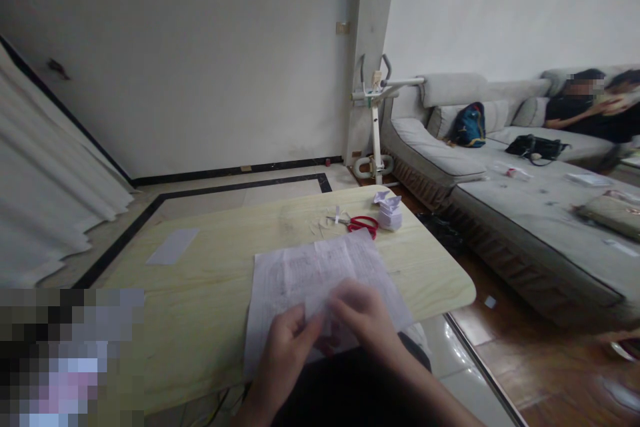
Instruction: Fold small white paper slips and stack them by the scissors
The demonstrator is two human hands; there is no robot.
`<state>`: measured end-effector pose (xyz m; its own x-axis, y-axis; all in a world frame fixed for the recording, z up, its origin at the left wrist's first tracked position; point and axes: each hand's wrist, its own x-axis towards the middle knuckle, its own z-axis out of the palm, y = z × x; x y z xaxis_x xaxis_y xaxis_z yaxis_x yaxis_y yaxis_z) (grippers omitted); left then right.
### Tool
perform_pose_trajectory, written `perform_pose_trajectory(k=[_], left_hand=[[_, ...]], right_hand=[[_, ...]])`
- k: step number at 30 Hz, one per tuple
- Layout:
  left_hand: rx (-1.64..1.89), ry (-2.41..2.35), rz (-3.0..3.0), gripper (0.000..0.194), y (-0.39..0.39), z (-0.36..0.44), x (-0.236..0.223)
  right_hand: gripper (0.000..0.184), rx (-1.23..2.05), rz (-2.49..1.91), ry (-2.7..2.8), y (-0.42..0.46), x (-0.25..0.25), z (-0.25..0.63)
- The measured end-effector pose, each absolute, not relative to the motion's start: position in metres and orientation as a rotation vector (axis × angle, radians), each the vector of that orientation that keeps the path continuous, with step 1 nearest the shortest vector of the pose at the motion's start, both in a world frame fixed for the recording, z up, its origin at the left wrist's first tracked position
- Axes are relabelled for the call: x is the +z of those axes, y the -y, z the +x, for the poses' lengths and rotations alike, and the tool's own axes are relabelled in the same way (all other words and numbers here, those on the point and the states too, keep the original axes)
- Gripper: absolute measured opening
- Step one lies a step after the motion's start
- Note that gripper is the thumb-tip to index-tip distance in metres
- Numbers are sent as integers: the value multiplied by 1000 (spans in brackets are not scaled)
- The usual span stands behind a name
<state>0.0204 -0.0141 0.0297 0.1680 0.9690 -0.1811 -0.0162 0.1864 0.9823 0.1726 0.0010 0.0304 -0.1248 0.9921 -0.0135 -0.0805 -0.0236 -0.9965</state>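
Observation:
Over a large printed sheet of paper, both hands meet at a small pale piece of paper. My left hand pinches its lower left side between thumb and fingers. My right hand, slightly blurred, is closed at its right edge. The fold or shape of the small piece cannot be made out. Beyond the sheet lie red-handled scissors, with a small white paper strip at their blades. Beside the scissors are folded white paper pieces.
The wooden table carries another white paper slip at the left and thin scraps near the scissors. A grey sofa with a blue backpack and seated people stands right. White exercise equipment is behind the table.

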Motion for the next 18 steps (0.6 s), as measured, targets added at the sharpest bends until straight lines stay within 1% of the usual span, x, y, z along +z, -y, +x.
perform_pose_trajectory(k=[8,15,18], left_hand=[[971,-1188,1173,31,14,20,35],[957,-1174,1157,30,17,20,34],[984,-1192,1155,27,17,19,35]], right_hand=[[20,1218,-1135,1373,0,30,174],[25,1217,-1124,1372,0,31,174],[27,1292,-1110,1294,1,33,174]])
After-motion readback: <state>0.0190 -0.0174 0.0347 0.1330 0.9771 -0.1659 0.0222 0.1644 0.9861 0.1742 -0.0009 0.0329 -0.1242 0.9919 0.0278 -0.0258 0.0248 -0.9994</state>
